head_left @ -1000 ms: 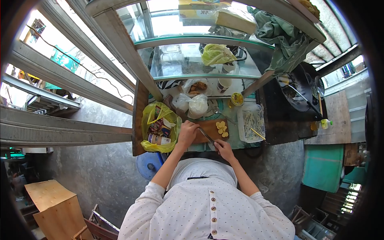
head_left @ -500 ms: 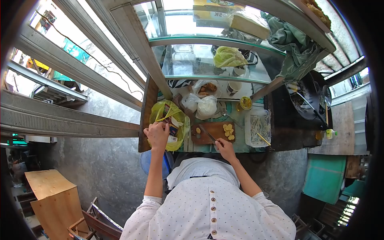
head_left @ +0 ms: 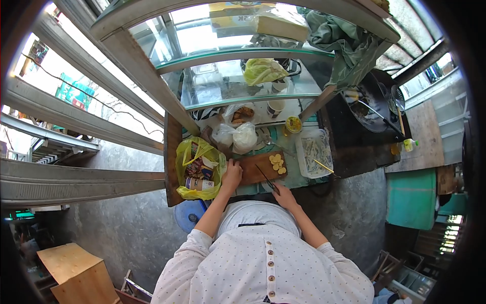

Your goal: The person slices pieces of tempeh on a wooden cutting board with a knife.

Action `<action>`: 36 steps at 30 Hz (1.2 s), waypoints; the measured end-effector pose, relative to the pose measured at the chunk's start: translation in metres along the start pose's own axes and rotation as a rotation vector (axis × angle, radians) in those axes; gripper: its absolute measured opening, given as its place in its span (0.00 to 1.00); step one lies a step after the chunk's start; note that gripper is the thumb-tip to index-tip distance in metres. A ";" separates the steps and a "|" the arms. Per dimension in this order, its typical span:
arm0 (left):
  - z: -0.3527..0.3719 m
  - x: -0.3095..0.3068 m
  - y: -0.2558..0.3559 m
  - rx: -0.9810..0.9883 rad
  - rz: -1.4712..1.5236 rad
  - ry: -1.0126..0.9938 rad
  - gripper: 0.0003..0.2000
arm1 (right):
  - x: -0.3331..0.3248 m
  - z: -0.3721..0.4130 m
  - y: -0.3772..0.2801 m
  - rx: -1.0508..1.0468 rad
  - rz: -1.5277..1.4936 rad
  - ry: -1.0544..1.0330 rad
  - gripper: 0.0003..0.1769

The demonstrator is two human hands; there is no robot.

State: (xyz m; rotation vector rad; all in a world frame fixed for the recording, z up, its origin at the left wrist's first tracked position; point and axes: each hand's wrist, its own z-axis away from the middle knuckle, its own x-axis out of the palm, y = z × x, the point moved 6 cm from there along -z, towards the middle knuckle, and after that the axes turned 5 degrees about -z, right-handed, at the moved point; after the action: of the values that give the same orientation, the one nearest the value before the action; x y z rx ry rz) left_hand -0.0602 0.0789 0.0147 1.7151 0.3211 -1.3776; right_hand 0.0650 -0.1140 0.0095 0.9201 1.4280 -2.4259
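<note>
On the counter, a brown cutting board [head_left: 249, 175] carries several round yellow slices [head_left: 277, 163] at its right side. My right hand [head_left: 284, 196] grips a knife [head_left: 266, 177] by its handle, the blade slanting up-left over the board. At the board's left edge is my left hand [head_left: 232, 175], its fingers closed together; whatever they hold, if anything, is hidden. Just left of it, an open yellow plastic bag [head_left: 216, 161] holds packets and a jar. Behind the board sit white plastic bags [head_left: 244, 138], and to its right a clear container [head_left: 305, 164] of pale strips with a yellow stick.
A glass shelf unit [head_left: 238, 102] rises behind the counter, with a leafy cabbage [head_left: 264, 71] inside. A jar with yellow contents [head_left: 293, 124] and a paper cup [head_left: 275, 108] stand near it. A black wok [head_left: 372, 109] is at the right. A blue lidded bucket [head_left: 190, 215] stands below left.
My left hand has moved right from above the yellow bag to the board's left edge. The small piece at the board's left is no longer visible. The whole view has shifted.
</note>
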 end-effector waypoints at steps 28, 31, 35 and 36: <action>0.008 0.011 0.033 0.204 -0.004 0.025 0.11 | 0.024 -0.002 0.008 0.126 -0.107 0.135 0.19; 0.009 0.012 0.033 0.196 0.006 0.015 0.10 | 0.016 -0.008 -0.010 0.111 -0.060 0.174 0.24; 0.012 0.009 0.027 0.174 0.052 0.024 0.10 | 0.026 -0.008 -0.005 0.275 -0.221 -0.013 0.25; 0.013 0.010 0.025 0.173 0.051 0.022 0.10 | 0.026 -0.008 -0.001 0.279 -0.252 0.035 0.25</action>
State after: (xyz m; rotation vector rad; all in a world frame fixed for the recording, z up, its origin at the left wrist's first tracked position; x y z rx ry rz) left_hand -0.0484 0.0517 0.0172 1.8678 0.1733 -1.3836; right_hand 0.0469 -0.1029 -0.0076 0.8874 1.3080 -2.8649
